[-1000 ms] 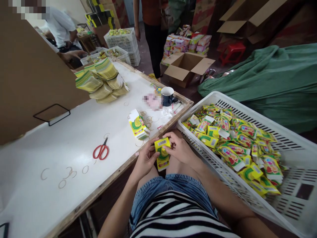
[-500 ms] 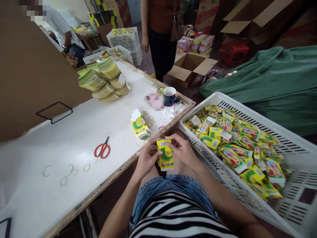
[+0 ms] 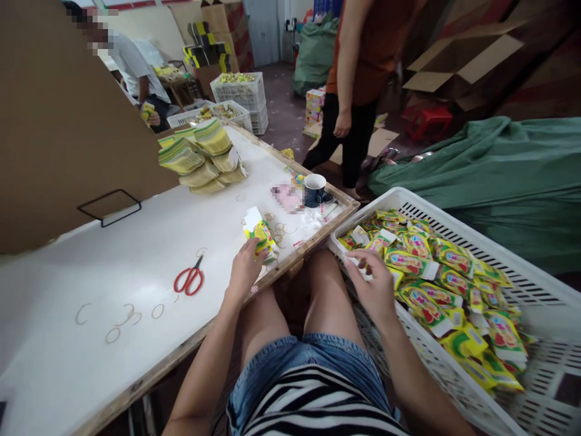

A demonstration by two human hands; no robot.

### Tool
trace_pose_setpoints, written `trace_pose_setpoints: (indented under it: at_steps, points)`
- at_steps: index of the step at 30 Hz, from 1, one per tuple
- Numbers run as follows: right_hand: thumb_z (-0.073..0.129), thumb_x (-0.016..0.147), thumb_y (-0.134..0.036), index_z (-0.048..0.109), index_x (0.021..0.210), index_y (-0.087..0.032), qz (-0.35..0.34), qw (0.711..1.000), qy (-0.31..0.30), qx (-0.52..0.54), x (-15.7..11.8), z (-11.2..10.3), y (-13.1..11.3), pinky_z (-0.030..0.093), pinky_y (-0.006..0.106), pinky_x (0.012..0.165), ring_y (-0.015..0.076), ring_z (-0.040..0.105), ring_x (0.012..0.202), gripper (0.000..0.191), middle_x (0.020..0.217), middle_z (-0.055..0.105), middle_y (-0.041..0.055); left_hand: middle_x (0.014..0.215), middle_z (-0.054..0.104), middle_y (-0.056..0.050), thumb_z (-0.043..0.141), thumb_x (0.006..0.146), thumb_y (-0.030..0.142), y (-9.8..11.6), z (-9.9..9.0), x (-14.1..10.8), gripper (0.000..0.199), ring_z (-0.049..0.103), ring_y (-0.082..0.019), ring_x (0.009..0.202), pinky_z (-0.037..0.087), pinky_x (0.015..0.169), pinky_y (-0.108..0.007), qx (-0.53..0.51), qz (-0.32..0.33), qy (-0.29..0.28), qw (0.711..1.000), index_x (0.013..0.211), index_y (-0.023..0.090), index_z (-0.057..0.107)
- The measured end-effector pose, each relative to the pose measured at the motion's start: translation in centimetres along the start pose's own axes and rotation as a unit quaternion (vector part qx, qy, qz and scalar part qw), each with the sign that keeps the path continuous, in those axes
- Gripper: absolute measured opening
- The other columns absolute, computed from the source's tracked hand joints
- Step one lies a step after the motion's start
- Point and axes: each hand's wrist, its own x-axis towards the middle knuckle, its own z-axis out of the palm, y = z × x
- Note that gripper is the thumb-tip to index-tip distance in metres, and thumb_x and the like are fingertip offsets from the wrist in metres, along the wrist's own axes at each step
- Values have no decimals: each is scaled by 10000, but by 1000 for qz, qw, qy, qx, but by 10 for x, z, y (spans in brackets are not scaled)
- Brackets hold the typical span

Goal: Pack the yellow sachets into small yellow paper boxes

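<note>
My left hand [image 3: 245,269] is at a small stack of yellow-green printed cartons [image 3: 260,232] on the white table, its fingers closed on the near edge of a carton. The fingertips are partly hidden. My right hand [image 3: 373,283] hovers at the near rim of a white plastic crate [image 3: 458,378], fingers curved and apart, with no carton seen in it. Inside the crate lie many filled yellow cartons, one with a white flap [image 3: 411,263] just beyond my right hand. Thin rubber bands [image 3: 280,233] lie beside the stack.
Red-handled scissors [image 3: 189,281] and loose rubber bands lie on the table [image 3: 149,260]. A dark mug [image 3: 314,191] stands near its right edge. Bundled cartons [image 3: 204,157] are piled at the back. Green sacking [image 3: 481,163] lies behind the crate. Two people are in the background.
The carton held between both hands has left them. My left hand went forward to the stack; my right hand moved right to the crate. The standing person in the background shifted right.
</note>
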Motion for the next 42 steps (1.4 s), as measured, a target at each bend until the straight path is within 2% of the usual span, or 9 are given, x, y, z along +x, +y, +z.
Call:
trace_pose_setpoints:
  at_steps: [5,11,15,19,23,27,33,39,42]
  points:
    - [552,919,-338,703,965,-194,61,985,-140,78,-3,73,0,514,323,728,191,622,750,214,908,720,68,1321,663,-145,738,768,230,-11,8,-5,389,555,-357,1315,417,1124,-516,-31,38,-8,999,1150,195,678]
    - [613,858,-218,710,1113,-172,34,983,-182,-18,17,161,-7,456,450,985,283,613,1045,276,1106,701,138,1390,617,-133,692,752,150,-18,22,-12,490,492,-325,1381,356,1177,-540,-85,59,7,995,1237,189,632]
    - [633,847,-180,709,1155,-149,25,980,-195,-36,14,184,-11,424,487,1016,327,570,1095,319,1127,680,163,1395,615,-118,645,792,150,-19,22,-17,500,528,-315,1350,429,1125,-536,-107,49,19,993,1285,217,598]
    - [602,870,-183,710,1159,-141,19,980,-193,-36,9,179,-12,408,488,1031,337,527,1137,311,1177,647,178,1389,619,-126,633,811,165,-18,24,-20,480,537,-326,1339,443,1106,-549,-127,40,22,991,1287,213,599]
    - [598,855,-178,735,1061,-165,33,984,-175,-8,7,175,-14,401,484,1040,325,532,1128,248,1161,654,167,1421,594,-116,620,799,134,-14,31,-21,500,475,-306,1395,308,1193,-573,-138,41,23,989,1292,215,597]
    - [569,869,-246,720,946,-154,88,984,-142,65,8,175,-10,498,438,925,277,635,962,194,979,716,136,1427,591,-107,667,801,180,-5,26,-28,531,490,-300,1384,267,1216,-557,-164,39,26,985,1321,229,575]
    - [558,876,-417,691,916,-155,168,965,-93,178,-4,139,2,560,355,812,222,691,850,297,926,748,105,1501,509,-133,653,886,394,17,4,-44,524,427,-282,1432,312,1206,-480,-332,13,130,934,1363,214,534]
    - [789,707,-417,708,925,-193,294,866,-126,383,-34,98,-11,575,361,818,208,702,826,323,889,749,57,1233,712,-138,721,761,619,41,9,-51,657,637,-329,1208,521,1014,-466,-563,-91,-85,817,1251,190,640]
    - [816,694,-441,713,914,-199,305,855,-150,392,-41,86,-16,575,372,810,215,707,801,344,852,748,57,1100,760,-120,722,726,668,53,11,-57,655,670,-334,1142,551,955,-460,-600,-97,-156,779,1179,196,688]
